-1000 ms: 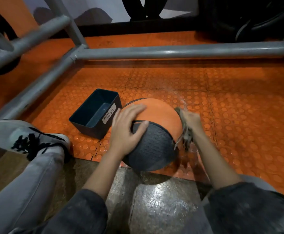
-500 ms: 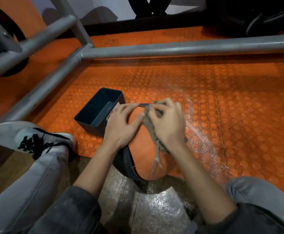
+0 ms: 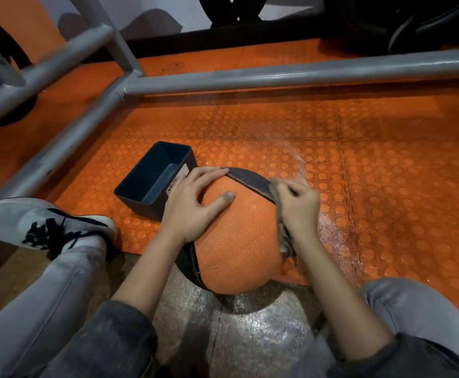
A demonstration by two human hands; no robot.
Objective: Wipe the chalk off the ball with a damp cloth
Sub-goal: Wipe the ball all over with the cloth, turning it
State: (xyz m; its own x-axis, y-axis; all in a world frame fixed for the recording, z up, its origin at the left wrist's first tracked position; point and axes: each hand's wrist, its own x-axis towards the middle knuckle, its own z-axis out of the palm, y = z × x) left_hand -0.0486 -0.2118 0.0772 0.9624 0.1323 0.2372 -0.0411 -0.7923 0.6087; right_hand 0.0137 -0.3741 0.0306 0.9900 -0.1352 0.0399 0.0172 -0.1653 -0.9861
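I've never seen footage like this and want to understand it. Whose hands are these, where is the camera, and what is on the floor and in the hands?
There is no machine here. A person sits on the floor, and the single picture comes from a camera worn on their head, looking down at their own hands. The left hand lies flat on top of an orange and dark ball, apparently to steady it. The right hand grips a greyish cloth and holds it against the ball's right side. The ball sits at the edge of an orange studded mat, which has whitish dust on it beside the ball. Left of the ball stands an open dark bin with a label starting WASTE. A shoe and a grey metal frame are also in view.
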